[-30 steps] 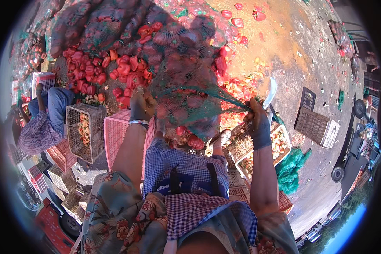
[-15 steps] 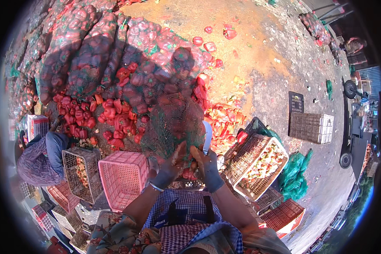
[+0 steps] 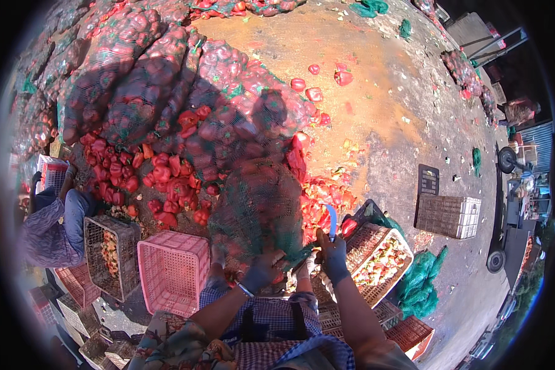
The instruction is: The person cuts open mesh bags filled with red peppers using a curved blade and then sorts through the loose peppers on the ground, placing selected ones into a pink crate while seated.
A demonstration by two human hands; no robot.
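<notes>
A dark green mesh sack with red peppers showing through lies in front of me, its gathered end toward my body. My left hand, in a dark glove, is closed on that bunched netting. My right hand, gloved too, grips a knife whose curved blade points away from me. A strip of green mesh stretches from the sack toward the right hand; whether those fingers hold it too, I cannot tell. Loose red peppers are heaped left of the sack.
A pink crate stands at my left; a crate of pepper scraps sits at my right beside green netting. Full sacks lie beyond. Another person crouches at far left. A crate stands farther right.
My hands, close together at the sack's end before, are now apart. The right hand with the knife has moved right, and mesh is stretched between the hands. The view has shifted slightly.
</notes>
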